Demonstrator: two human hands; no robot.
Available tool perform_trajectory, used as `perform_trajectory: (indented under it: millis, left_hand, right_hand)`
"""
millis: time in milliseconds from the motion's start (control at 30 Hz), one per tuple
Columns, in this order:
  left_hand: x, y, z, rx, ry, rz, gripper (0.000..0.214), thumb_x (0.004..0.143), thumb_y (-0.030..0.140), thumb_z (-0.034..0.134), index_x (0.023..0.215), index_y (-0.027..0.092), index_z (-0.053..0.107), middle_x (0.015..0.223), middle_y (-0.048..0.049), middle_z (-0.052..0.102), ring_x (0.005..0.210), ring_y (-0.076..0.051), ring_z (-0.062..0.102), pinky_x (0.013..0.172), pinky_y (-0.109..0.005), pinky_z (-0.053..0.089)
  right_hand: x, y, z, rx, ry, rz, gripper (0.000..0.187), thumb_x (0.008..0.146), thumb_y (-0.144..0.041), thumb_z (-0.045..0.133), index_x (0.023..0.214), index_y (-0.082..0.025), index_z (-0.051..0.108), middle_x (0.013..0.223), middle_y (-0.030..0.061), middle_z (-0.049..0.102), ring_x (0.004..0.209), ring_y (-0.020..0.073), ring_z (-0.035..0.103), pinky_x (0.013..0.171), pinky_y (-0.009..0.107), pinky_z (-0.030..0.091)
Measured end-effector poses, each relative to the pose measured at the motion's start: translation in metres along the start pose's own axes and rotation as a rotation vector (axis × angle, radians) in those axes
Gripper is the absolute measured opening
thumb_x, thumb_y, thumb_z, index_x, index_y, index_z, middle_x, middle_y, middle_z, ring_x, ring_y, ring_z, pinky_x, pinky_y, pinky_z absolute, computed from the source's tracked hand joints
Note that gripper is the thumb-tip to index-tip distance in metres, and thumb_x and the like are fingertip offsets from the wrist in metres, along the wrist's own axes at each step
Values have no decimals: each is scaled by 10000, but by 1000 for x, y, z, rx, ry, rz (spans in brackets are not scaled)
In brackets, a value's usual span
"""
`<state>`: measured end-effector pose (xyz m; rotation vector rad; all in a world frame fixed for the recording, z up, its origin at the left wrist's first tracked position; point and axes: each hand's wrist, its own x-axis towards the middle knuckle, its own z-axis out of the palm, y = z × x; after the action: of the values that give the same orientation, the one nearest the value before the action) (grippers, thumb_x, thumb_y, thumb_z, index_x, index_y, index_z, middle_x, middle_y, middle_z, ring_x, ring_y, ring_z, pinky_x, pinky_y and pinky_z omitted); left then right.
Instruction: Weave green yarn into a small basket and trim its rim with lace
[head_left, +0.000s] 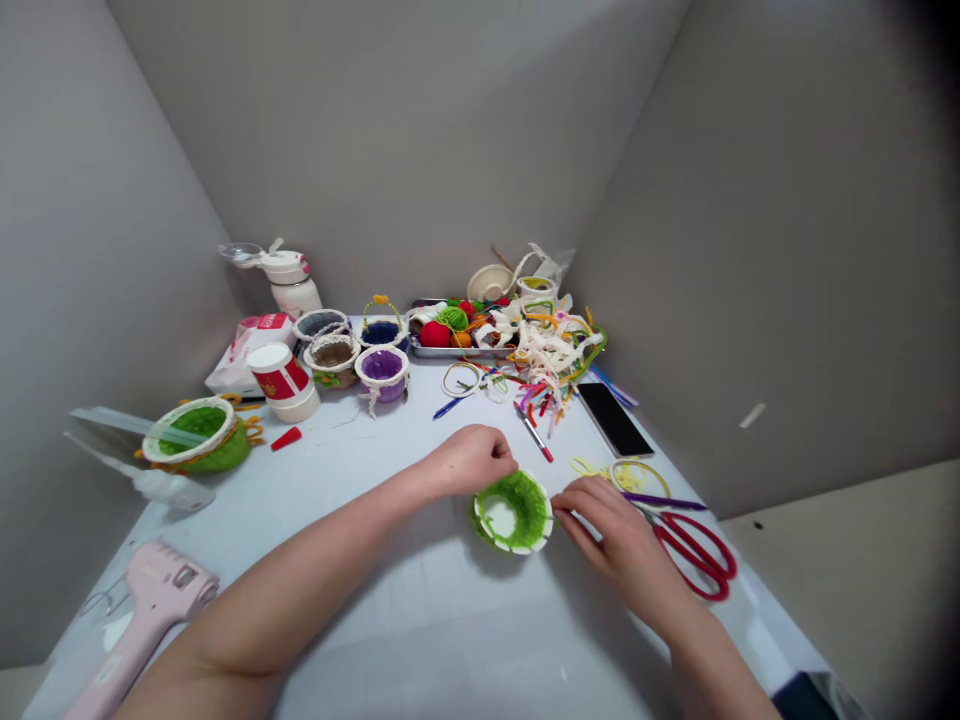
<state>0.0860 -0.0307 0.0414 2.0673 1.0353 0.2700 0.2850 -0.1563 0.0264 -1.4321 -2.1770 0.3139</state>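
Observation:
A small bowl, its wall wound with green yarn and its white rim notched, stands in front of me between both hands. My left hand is closed at the bowl's far left edge, the fingertips curled down by the rim. What it pinches is hidden behind the fingers. My right hand comes in from the right, with thumb and forefinger pressed together at the rim's right side. Anything between those fingertips is too small to make out. Red-handled scissors lie beside my right hand, next to a purple pen.
A pink glue gun and a green basket are at left. Decorated baskets, a white jar and a yarn tray stand behind. A phone, yarn scraps and a red pen lie at right.

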Motion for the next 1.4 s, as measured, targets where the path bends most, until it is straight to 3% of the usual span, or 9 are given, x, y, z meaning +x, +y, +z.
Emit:
perform_trajectory:
  millis: [300,400,500,800,1033,1267,1400]
  left_hand:
    - [-9,6,-27,72,-134,12,189,701,232,557,823,164,685,800,-23,701,710,-146,595,603,-221,407]
    - [-7,3,-22,-51,-138,55,242,719,283,595,911,173,692,881,-23,718,783,-153,627,653,-214,438]
    - [-2,-3,-12,-97,-147,91,225,734,338,619,860,173,703,808,-10,713,743,-147,618,633,-213,431]
    - [6,-10,-7,-147,-56,-10,212,736,348,612,779,156,692,762,-14,694,713,-148,610,626,-230,429]
    - [9,-10,-1,-259,-3,-48,197,721,332,624,763,151,689,746,-6,685,702,-138,599,644,-228,443]
    - [0,-11,14,-341,119,-89,184,720,306,595,763,152,685,774,-15,694,718,-141,603,679,-234,461]
    - [-7,-4,15,-282,171,-139,168,708,285,585,740,153,684,760,-18,696,713,-149,604,643,-233,443]
  right_hand:
    - [26,11,29,403,-12,138,142,942,-191,467,880,-187,595,876,45,608,811,160,562,727,278,462]
    - [39,11,30,423,-42,115,143,934,-208,486,867,-184,611,859,41,613,805,158,556,721,275,451]
    - [46,13,32,441,-56,121,140,921,-227,509,840,-184,616,837,34,612,785,155,550,710,265,442]
    - [37,24,35,668,-55,287,129,898,-276,517,907,-187,610,870,29,643,821,161,585,763,255,467]
    - [38,24,16,529,-78,281,191,925,-325,497,898,-188,628,806,16,633,749,150,574,699,242,455]
    - [53,26,-17,169,-205,-11,175,964,-270,471,914,-212,629,863,44,636,838,181,579,747,287,443]
    - [65,20,-29,57,-267,-97,149,951,-222,499,881,-204,629,841,44,637,804,180,578,729,293,442]
